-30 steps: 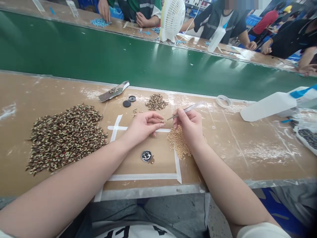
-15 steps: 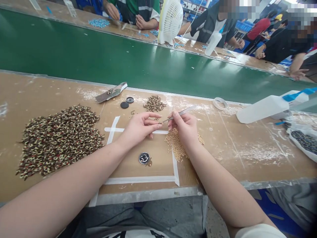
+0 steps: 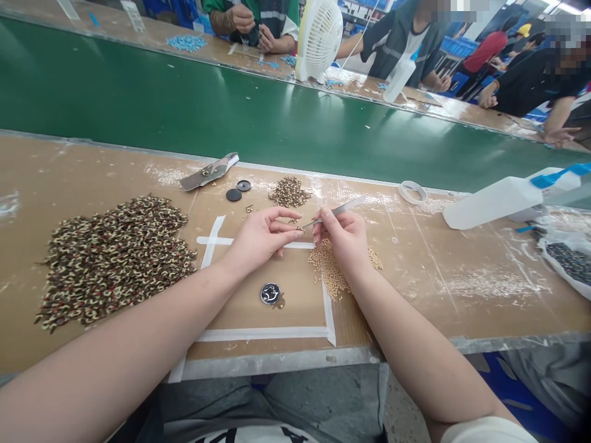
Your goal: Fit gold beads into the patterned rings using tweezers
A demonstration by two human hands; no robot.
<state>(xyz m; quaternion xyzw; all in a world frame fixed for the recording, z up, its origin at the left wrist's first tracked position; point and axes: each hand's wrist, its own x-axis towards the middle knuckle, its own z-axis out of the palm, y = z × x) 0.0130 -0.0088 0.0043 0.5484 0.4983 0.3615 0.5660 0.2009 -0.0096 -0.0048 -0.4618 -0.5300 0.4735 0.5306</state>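
Note:
Between its thumb and fingers my left hand [image 3: 268, 237] pinches a small dark-and-cream piece [image 3: 300, 228], like those in the piles. My right hand [image 3: 341, 237] grips metal tweezers [image 3: 344, 208], whose tip meets that piece. Below my right hand lie pale beige beads [image 3: 330, 267], partly hidden by it. A small round dish with shiny black liquid [image 3: 270, 294] sits nearer me, inside a white tape outline. Beyond my hands is a small heap of dark-and-cream pieces [image 3: 290, 192]. At the left spreads a much larger pile of such pieces [image 3: 115, 258].
Two black round lids [image 3: 234, 195] and a folded strip [image 3: 210, 172] lie at the back. To the right are a tape ring [image 3: 413, 192], a white squeeze bottle [image 3: 494, 202] and a bag of dark beads [image 3: 570, 261]. Across a green belt [image 3: 207, 111], several people work near a fan [image 3: 318, 40].
My hands keep almost the same pose at the piece and tweezers. The view shifts slightly. Across the belt, the hands of a person in green have risen and come closer together.

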